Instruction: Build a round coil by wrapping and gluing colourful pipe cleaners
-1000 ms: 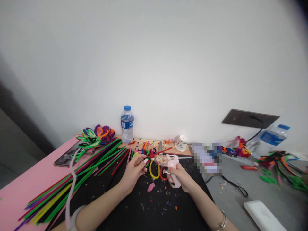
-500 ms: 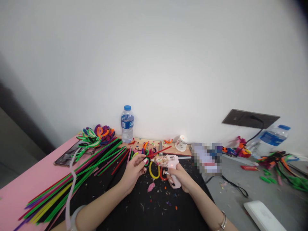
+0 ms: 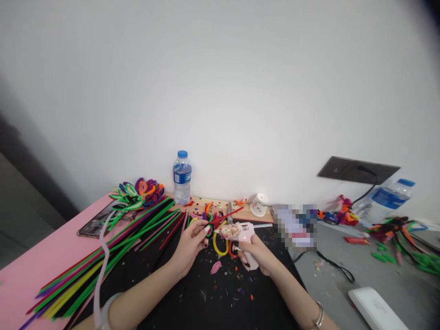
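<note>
Grips a pale pink glue gun (image 3: 246, 233) in the right hand (image 3: 257, 252), with fingers closed around the handle, above the black mat (image 3: 213, 307), and aims the nozzle left at the piece in the other hand (cannot tell whether touching or just beside). Pinches a small green-and-dark coil (image 3: 209, 231) between thumb and fingers of the left hand (image 3: 192, 243), partly hidden there, with a red fuzzy stem (image 3: 228, 215) slanting up and right, beyond the nozzle. At the back of the gun, a pale glue stick (image 3: 264, 225) poking out. Just behind the gun, partly covered, scissors (image 3: 230, 214) with yellow and red handles. Nearer on the mat, a pink petal-like piece (image 3: 216, 267) among scattered scraps. To the left, a fan of long fuzzy stems (image 3: 103, 263) in green, red, yellow and purple, and beyond, a green looped flower (image 3: 130, 197) overlapping a phone (image 3: 94, 223). Against the wall, an upright water bottle (image 3: 182, 178) and, farther right, a white paper cup (image 3: 258, 205) upside down. To the right, on a grey surface (image 3: 330, 279), a black cable (image 3: 335, 267) and a white device (image 3: 376, 305).
</note>
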`<state>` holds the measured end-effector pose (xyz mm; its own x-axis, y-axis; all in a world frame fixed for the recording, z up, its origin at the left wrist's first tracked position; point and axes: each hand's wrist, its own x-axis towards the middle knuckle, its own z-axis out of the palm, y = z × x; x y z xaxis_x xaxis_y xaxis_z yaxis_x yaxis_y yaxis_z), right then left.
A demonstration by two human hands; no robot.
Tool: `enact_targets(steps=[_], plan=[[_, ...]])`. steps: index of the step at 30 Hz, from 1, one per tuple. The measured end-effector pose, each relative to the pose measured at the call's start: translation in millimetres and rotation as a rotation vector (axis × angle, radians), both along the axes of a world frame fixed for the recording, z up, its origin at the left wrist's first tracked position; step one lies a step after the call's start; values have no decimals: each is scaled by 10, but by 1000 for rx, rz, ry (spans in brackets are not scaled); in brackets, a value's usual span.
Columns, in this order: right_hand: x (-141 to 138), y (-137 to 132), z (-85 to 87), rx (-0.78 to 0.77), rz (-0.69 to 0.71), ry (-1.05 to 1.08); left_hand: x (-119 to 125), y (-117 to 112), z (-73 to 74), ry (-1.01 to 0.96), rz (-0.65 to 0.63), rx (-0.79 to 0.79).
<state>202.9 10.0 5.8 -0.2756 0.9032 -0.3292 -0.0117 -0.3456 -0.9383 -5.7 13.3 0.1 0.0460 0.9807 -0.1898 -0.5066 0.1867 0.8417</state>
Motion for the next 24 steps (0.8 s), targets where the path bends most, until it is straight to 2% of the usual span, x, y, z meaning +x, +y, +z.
enact_targets(steps=[24], plan=[[-19, 14, 5, -1, -37, 33, 2, -4, -43, -48, -47, 13]])
